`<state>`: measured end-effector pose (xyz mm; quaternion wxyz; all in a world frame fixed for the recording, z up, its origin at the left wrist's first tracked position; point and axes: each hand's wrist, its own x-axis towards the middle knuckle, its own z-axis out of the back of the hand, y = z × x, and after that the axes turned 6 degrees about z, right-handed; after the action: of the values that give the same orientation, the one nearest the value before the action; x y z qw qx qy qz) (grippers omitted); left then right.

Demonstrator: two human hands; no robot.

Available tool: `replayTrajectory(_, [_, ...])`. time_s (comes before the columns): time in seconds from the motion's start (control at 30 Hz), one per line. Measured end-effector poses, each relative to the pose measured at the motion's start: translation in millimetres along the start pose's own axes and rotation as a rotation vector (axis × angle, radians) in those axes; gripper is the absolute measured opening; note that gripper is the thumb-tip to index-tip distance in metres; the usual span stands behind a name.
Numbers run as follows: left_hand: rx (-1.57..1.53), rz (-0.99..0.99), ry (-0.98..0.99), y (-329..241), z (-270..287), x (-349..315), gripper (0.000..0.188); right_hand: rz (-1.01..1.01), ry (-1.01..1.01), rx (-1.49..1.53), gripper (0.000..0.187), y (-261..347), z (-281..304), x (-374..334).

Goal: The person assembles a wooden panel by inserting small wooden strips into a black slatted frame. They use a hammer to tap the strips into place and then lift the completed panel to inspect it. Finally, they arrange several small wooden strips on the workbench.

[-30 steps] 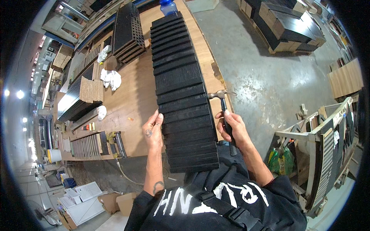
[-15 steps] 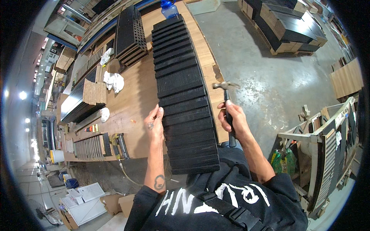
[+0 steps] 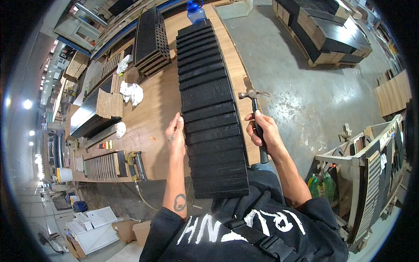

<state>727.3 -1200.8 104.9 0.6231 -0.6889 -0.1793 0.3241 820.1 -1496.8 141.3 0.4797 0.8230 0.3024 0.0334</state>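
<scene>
A long black panel (image 3: 209, 105) of ridged slats lies lengthwise over the workbench, its near end close to my body. My left hand (image 3: 176, 133) holds its left edge about midway, with the thumb up along the side; the other fingers are mostly hidden. In my right hand (image 3: 267, 134) is a claw hammer (image 3: 256, 105), gripped by its dark handle just right of the panel. The metal head points up and away from me, apart from the slats.
Black panels (image 3: 150, 39) are stacked on the wooden bench (image 3: 150, 118), near white rags (image 3: 131, 93) and a nail gun (image 3: 137, 166). A blue bottle (image 3: 196, 13) stands beyond the panel. Rightward are a loaded pallet (image 3: 323, 35) and a white rack (image 3: 340, 157).
The hammer and my right hand have shifted slightly left and up. My left hand stays at the panel's edge; the whole view has tilted a little.
</scene>
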Motion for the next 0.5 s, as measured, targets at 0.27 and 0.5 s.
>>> replayTrajectory(0.27, [0.134,-0.016,-0.041,0.0,-7.0,13.4,0.044,-0.027,-0.01,-0.052,0.044,1.4,-2.6,16.2])
replayTrajectory(0.5, [0.065,-0.039,0.028,10.5,1.6,19.6,0.043,-0.07,0.021,-0.091,0.046,-5.5,-3.0,18.5])
